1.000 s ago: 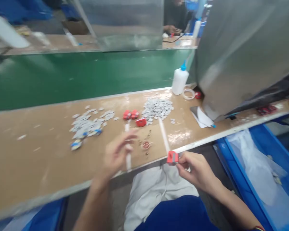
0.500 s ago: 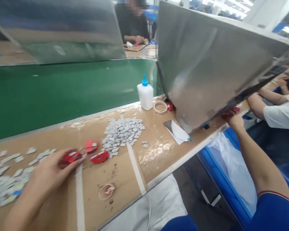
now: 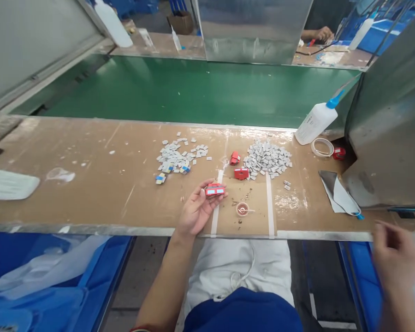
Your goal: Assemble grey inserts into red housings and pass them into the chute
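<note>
My left hand (image 3: 197,212) is closed around a small red toy vehicle (image 3: 215,190) with two pale blue windows, held just above the bench. Beyond it lie two more red pieces, one at the back (image 3: 234,158) and a blocky one (image 3: 241,174). At the lower right, past the bench's front edge, my right hand (image 3: 397,253) is smeared by motion; its fingers look curled, and what they hold, if anything, is unclear. Small grey-white pieces form a pile (image 3: 268,159) on the right and a looser group (image 3: 180,157) on the left. A little round cup (image 3: 242,210) stands near my left hand.
A white bottle with a blue nozzle (image 3: 316,122) stands behind a tape ring (image 3: 322,147). A metal panel (image 3: 390,124) rises at the right, with a white-and-grey pouch (image 3: 339,193) before it. The green belt (image 3: 207,92) runs behind. Blue bins (image 3: 55,295) sit below the bench.
The view has swung left. My right hand has come back from the red things at the far right of the bench. My left hand has lifted the red toy vehicle and turned its windows up.
</note>
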A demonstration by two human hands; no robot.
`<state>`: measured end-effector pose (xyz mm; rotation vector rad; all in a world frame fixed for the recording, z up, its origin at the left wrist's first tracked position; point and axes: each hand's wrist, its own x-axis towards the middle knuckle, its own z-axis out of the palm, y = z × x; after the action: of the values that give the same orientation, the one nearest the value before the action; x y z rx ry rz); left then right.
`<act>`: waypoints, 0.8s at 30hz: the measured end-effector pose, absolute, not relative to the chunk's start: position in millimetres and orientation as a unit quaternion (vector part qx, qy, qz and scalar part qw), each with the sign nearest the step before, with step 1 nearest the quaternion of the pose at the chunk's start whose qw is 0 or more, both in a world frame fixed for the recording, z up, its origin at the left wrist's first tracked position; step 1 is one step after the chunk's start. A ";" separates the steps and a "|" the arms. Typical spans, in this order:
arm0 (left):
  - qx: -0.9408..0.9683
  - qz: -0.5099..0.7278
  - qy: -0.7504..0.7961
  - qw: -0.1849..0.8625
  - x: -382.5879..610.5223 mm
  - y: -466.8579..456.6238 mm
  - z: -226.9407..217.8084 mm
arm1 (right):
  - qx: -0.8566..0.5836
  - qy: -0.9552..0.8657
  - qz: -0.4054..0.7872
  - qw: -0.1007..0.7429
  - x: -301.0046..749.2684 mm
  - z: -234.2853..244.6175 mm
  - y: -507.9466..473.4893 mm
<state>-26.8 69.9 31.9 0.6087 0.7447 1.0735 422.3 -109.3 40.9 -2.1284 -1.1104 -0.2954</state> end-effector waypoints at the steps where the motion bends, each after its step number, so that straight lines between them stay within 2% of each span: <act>1: 0.269 0.486 0.334 0.761 -25.4 65.4 29.9 | -0.811 -0.462 -0.078 0.350 385.3 36.3 -102.7; 2: 0.265 0.482 0.332 0.766 -24.0 61.0 27.9 | -0.769 -0.533 0.019 0.354 349.4 33.0 -93.2; 4: 0.275 0.483 0.340 0.758 -21.7 51.8 23.3 | -0.690 -0.596 0.136 0.388 286.2 29.8 -68.9; 7: 0.311 0.480 0.356 0.739 -20.1 35.7 14.5 | -0.605 -0.641 0.198 0.428 225.3 30.6 -33.4; 13: 0.400 0.461 0.349 0.711 -22.6 12.7 4.0 | -0.546 -0.682 0.226 0.431 198.9 35.1 -3.5; 17: 0.487 0.457 0.373 0.644 -24.7 12.7 4.0 | -0.542 -0.682 0.151 0.467 197.8 35.5 7.5; 20: 0.504 0.440 0.387 0.634 -24.6 11.9 3.2 | -0.530 -0.681 0.103 0.494 196.5 32.0 13.6; 24: 0.525 0.431 0.393 0.620 -24.7 9.3 4.6 | -0.533 -0.633 0.163 0.538 197.3 21.0 7.7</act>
<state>-24.7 9.3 4.6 1.2065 0.9033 0.9914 197.3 7.7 21.0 -1.2673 -1.5050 0.3871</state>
